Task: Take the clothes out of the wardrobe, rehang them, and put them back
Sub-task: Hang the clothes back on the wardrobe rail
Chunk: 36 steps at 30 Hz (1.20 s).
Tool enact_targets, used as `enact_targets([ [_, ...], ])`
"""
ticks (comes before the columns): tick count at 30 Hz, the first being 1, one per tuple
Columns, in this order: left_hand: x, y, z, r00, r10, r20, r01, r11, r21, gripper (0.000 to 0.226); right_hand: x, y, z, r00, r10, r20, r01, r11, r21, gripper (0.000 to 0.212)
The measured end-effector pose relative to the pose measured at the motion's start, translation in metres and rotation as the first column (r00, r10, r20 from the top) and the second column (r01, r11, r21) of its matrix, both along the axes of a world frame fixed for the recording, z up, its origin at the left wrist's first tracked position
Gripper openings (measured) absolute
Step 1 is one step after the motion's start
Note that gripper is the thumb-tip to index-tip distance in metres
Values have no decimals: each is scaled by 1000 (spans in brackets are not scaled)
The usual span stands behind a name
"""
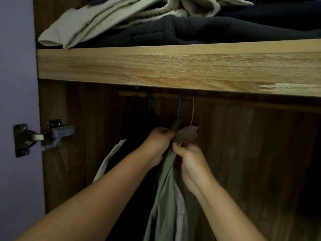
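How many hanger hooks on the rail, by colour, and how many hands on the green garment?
Blue hanger hooks: 2
White hanger hooks: 1
Hooks total on the rail: 3
Hands gripping the green garment: 2, left hand, right hand

1 camera, worn on the head, looks forward into the wardrobe from close range. It sits behind and above both hands, with the shelf (173, 66) filling the frame above them and the rail (165, 95) just beyond.
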State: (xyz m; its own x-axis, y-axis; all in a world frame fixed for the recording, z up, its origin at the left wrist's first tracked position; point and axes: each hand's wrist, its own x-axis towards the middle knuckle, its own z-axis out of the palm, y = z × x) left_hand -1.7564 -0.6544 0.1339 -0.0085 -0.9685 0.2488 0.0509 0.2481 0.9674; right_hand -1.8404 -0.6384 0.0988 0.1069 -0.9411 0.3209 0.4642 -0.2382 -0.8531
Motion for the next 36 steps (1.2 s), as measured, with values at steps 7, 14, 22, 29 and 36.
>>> enact_targets([
  [7,5,-3,9,995,85,-60,-90,992,-91,25,-11,-6,16,982,-148,-114,159,982,97,16],
  [14,29,-10,8,992,120,-33,-124,984,-132,25,-51,-3,9,883,-221,-415,232,972,-24,31],
  [22,8,-44,12,979,197,-58,-196,980,22,20,-62,-1,0,839,-222,-497,252,968,-6,45],
  [29,6,-71,3,951,297,87,-306,943,132,32,-64,-10,-3,800,-225,-556,278,961,11,43],
  [36,15,-49,-6,961,229,155,-243,967,80,19,-40,-16,-3,718,-261,-645,295,954,-57,30],
])
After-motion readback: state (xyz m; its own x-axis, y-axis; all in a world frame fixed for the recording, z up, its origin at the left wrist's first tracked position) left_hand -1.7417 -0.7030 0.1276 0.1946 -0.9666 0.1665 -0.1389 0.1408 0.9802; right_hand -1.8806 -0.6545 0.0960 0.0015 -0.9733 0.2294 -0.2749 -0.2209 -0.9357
